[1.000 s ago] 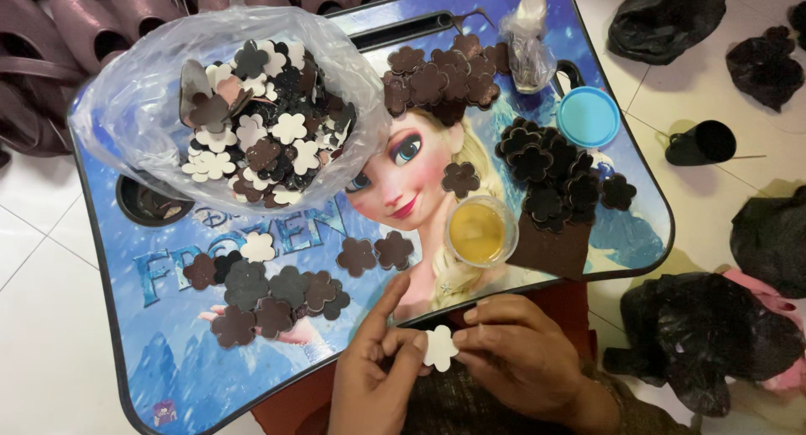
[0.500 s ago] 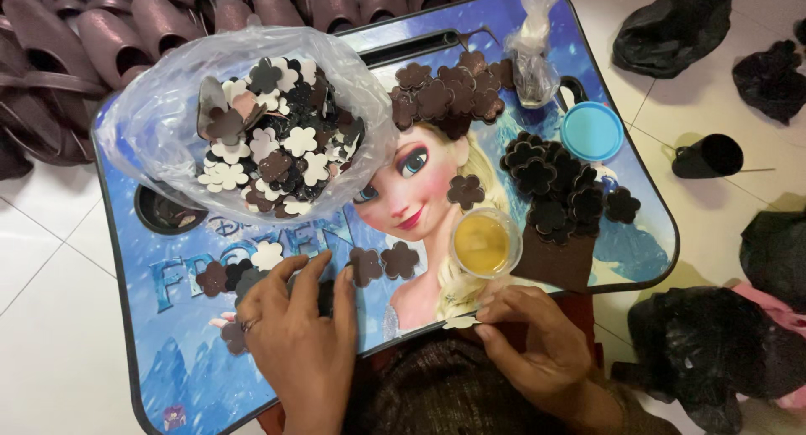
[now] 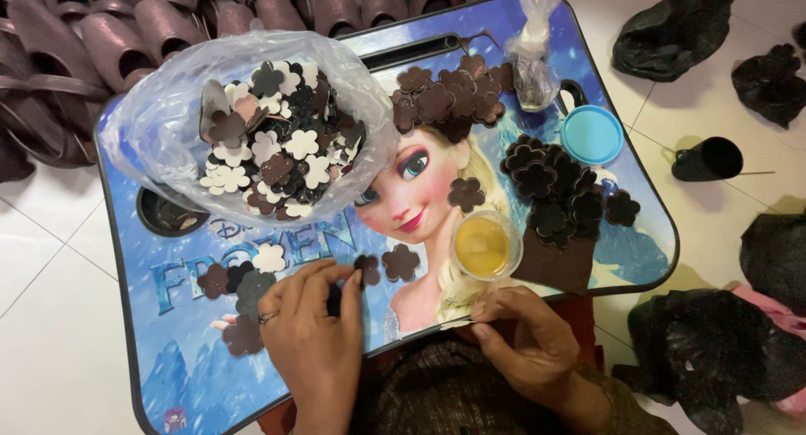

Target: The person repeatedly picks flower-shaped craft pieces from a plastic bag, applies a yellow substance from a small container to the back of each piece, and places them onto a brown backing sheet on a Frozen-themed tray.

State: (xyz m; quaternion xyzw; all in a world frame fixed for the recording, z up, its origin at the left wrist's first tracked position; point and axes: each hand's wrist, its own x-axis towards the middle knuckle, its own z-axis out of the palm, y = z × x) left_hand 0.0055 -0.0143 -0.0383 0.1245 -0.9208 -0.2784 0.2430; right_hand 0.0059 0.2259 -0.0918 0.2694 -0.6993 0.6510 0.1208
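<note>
My left hand [image 3: 311, 326] lies over a cluster of brown flower-shaped cutouts [image 3: 239, 288] on the blue printed lap table [image 3: 185, 376], its fingertips pinching at one dark flower piece [image 3: 367, 269]. My right hand [image 3: 525, 338] rests at the table's near edge, fingers curled; whether a piece sits under them is hidden. A small round cup of yellow glue [image 3: 484, 246] stands just above my right hand. A clear plastic bag [image 3: 252, 133] heaped with brown and cream flower cutouts sits at the table's back left.
Finished dark flower pieces are piled at the back centre [image 3: 449, 95] and right [image 3: 558, 191]. A blue lid [image 3: 593, 134] and a small knotted bag [image 3: 533, 61] lie at the back right. Brown slippers [image 3: 126, 32] line the floor behind; black bags [image 3: 672, 32] lie to the right.
My left hand moved from the white flower piece at my lap up onto the brown cutouts on the table. My right hand drew down to the table's near edge; the white piece is out of sight.
</note>
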